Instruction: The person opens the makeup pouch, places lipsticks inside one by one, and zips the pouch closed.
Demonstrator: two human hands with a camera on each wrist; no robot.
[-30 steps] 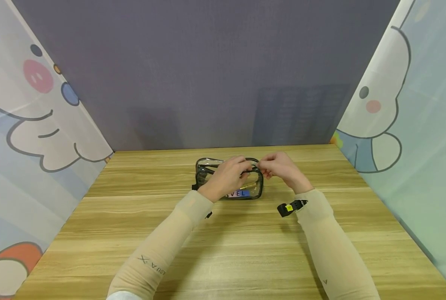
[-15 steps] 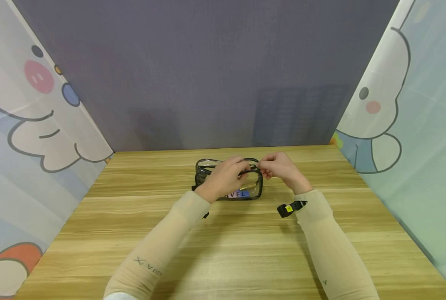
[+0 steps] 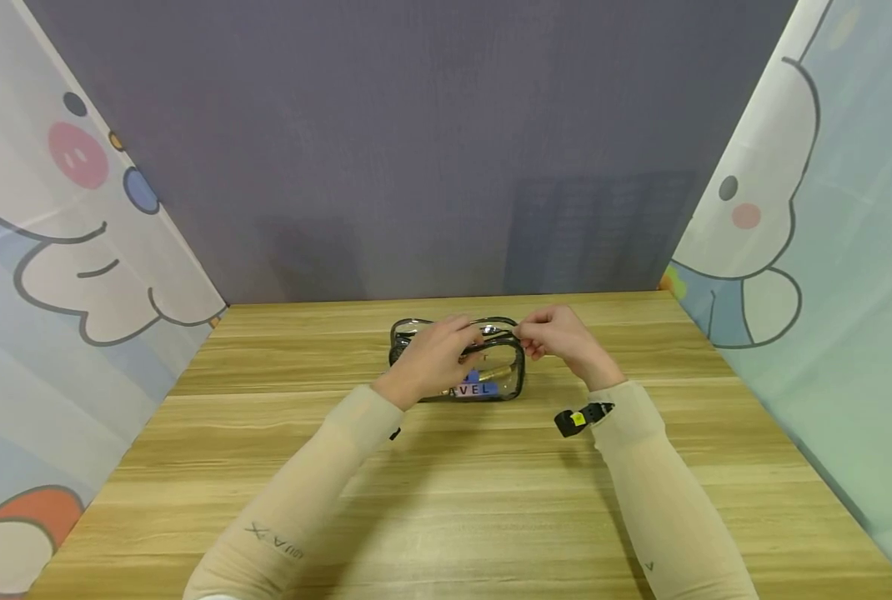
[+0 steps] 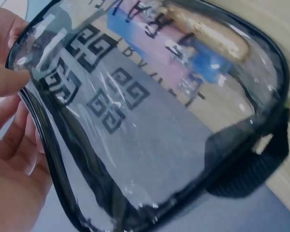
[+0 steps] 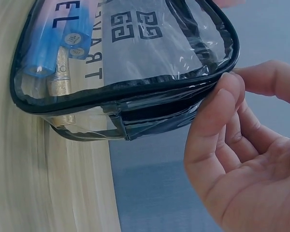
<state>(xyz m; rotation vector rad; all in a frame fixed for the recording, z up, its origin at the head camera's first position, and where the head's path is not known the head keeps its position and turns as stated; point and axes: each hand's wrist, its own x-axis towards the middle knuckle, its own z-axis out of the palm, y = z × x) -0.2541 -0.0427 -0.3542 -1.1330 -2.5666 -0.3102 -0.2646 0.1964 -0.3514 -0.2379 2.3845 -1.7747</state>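
Observation:
A clear toiletry pouch (image 3: 508, 360) with black piping stands upright on the table. Its front bears "TRAVEL" lettering and a black geometric logo (image 5: 135, 26). Inside lie pink-and-blue tubes (image 5: 41, 55) and a gold tube (image 5: 61, 84). My left hand (image 3: 433, 354) is over the pouch's top, thumb and fingers meeting at the black-trimmed zipper edge; any zipper pull is hidden there. At the top right corner, my right hand (image 3: 562, 337) pinches the zipper's end between thumb and index finger. A black strap handle (image 4: 246, 174) sticks out from one side of the pouch.
The wooden table (image 3: 476, 508) reaches to a grey back panel (image 3: 416, 150). Cartoon-printed curtains (image 3: 761, 217) hang at both sides. A black strap with a yellow mark (image 3: 579, 417) is worn at the right wrist.
My left hand has slid left along the pouch's top, uncovering more of the zipper edge, the lettering and the tubes inside. My right hand keeps its pinch at the right corner.

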